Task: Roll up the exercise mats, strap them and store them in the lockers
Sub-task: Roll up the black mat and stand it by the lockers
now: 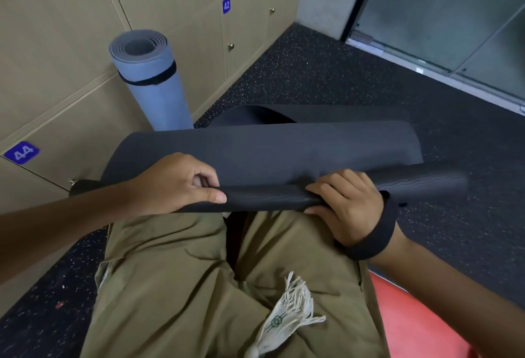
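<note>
Lying crosswise over the lap, black mat (270, 156) runs left-right, both hands gripping

The dark speckled floor (326, 73) carries a blue rolled mat (153, 79), standing upright at 11 o'clock, banded by a black strap (150, 77) and touching the lockers (56, 59). A red mat (420, 326) lies at 5 o'clock.
</note>
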Demonstrator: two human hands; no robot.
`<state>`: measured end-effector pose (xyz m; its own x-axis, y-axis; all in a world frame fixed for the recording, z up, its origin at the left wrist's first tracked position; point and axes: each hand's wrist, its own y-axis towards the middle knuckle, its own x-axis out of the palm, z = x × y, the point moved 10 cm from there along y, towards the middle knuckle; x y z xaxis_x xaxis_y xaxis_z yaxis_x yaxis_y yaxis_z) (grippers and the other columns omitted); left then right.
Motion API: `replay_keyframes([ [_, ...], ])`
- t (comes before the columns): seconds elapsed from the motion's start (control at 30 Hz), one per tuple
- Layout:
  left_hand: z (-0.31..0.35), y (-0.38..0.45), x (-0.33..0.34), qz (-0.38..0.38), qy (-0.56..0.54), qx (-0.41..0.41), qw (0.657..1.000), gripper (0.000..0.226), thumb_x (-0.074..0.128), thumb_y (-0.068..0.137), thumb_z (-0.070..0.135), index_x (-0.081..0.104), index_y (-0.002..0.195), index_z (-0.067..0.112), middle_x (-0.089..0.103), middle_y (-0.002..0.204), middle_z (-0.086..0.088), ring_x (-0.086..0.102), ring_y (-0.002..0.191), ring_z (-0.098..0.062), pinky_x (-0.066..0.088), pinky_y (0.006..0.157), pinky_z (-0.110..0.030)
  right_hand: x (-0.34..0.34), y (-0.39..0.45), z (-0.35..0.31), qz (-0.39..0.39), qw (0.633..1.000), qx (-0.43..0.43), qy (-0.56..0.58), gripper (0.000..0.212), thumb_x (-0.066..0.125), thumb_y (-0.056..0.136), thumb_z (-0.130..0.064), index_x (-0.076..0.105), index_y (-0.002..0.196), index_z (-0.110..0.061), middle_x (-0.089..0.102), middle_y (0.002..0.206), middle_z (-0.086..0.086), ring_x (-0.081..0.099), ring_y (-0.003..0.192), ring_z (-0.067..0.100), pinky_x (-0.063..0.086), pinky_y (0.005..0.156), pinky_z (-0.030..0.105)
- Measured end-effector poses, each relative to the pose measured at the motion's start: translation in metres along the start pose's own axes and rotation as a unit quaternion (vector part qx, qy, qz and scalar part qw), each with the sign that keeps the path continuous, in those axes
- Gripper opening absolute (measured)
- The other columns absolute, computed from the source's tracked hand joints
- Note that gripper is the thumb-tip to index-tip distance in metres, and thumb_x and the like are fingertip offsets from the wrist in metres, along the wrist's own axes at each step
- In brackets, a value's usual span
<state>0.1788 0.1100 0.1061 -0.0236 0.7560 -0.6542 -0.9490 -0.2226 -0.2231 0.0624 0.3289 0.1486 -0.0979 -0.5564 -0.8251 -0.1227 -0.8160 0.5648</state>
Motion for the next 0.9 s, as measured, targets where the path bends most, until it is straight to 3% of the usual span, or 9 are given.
replay_keyframes([
  [0.1,0.004,-0.006,-0.006,0.037,0.042,-0.02,0.998,0.021,0.081,0.082,0.044,0.07,0.075,0.028,0.065,0.06,0.019,0.06,0.058,-0.001,0.038,0.058,-0.014,0.009,0.005,0.008,-0.037,0.999,0.017,0.015,0.044,0.048,0.103,-0.047,0.075,0.098,-0.013,0.071,0.094,0.002,0.065,0.08,0.029,0.048,0.068,0.038],
  [0.2,0.013,-0.018,-0.017,0.141,0.097,0.001,0.985,0.024,0.071,0.091,0.049,0.056,0.089,0.031,0.068,0.083,0.026,0.065,0.075,-0.004,0.046,0.068,-0.027,0.022,0.016,0.025,-0.104,0.991,0.044,0.071,0.041,0.046,0.1,-0.048,0.072,0.099,-0.015,0.069,0.089,0.001,0.064,0.08,0.027,0.049,0.069,0.037],
  [0.27,0.017,-0.024,-0.016,0.192,0.152,0.028,0.969,0.023,0.055,0.097,0.055,0.051,0.092,0.033,0.065,0.082,0.022,0.062,0.073,-0.006,0.045,0.065,-0.032,0.034,0.022,0.037,-0.155,0.977,0.07,0.129,0.037,0.046,0.098,-0.048,0.068,0.099,-0.018,0.066,0.087,-0.002,0.063,0.081,0.024,0.051,0.07,0.037],
  [0.37,0.018,-0.027,-0.014,0.221,0.183,0.085,0.954,0.034,0.04,0.1,0.057,0.061,0.094,0.031,0.065,0.085,0.012,0.064,0.075,-0.014,0.051,0.065,-0.04,0.054,0.025,0.053,-0.219,0.942,0.123,0.221,0.029,0.047,0.095,-0.053,0.063,0.096,-0.029,0.063,0.084,-0.015,0.058,0.08,0.004,0.046,0.072,0.031],
  [0.47,0.02,-0.031,-0.008,0.209,0.227,0.166,0.936,0.051,0.055,0.094,0.061,0.074,0.107,0.016,0.069,0.107,0.006,0.065,0.096,-0.017,0.052,0.082,-0.032,0.071,0.024,0.062,-0.266,0.902,0.169,0.296,0.012,0.056,0.091,-0.049,0.06,0.091,-0.038,0.064,0.085,-0.019,0.06,0.083,0.001,0.043,0.073,0.024],
  [0.53,0.02,-0.031,-0.004,0.204,0.265,0.191,0.923,0.06,0.062,0.087,0.062,0.074,0.115,0.011,0.065,0.111,0.001,0.059,0.098,-0.018,0.05,0.082,-0.029,0.075,0.024,0.064,-0.261,0.886,0.191,0.332,0.013,0.059,0.088,-0.05,0.062,0.093,-0.039,0.068,0.087,-0.016,0.062,0.087,0.005,0.046,0.079,0.026],
  [0.7,0.018,-0.019,-0.008,0.181,0.226,0.193,0.938,0.049,0.06,0.091,0.055,0.076,0.112,0.014,0.064,0.104,0.009,0.059,0.095,-0.015,0.046,0.082,-0.027,0.053,0.028,0.064,-0.142,0.941,0.156,0.265,0.033,0.061,0.09,-0.048,0.069,0.106,-0.021,0.062,0.103,-0.003,0.057,0.099,0.019,0.045,0.092,0.032],
  [0.8,0.012,-0.006,-0.009,0.124,0.162,0.162,0.965,0.036,0.06,0.091,0.056,0.075,0.104,0.026,0.063,0.101,0.019,0.058,0.095,-0.006,0.044,0.084,-0.025,0.029,0.028,0.048,-0.076,0.981,0.108,0.144,0.027,0.064,0.095,-0.039,0.07,0.105,-0.015,0.063,0.103,0.002,0.057,0.091,0.026,0.046,0.083,0.041],
  [0.9,0.002,0.01,-0.014,0.062,0.08,0.121,0.987,0.025,0.065,0.089,0.052,0.075,0.097,0.03,0.065,0.1,0.019,0.061,0.097,-0.003,0.043,0.087,-0.022,0.021,0.023,0.033,-0.063,0.995,0.064,0.051,0.037,0.067,0.094,-0.042,0.073,0.113,-0.01,0.066,0.109,0.007,0.058,0.092,0.03,0.045,0.077,0.043],
])
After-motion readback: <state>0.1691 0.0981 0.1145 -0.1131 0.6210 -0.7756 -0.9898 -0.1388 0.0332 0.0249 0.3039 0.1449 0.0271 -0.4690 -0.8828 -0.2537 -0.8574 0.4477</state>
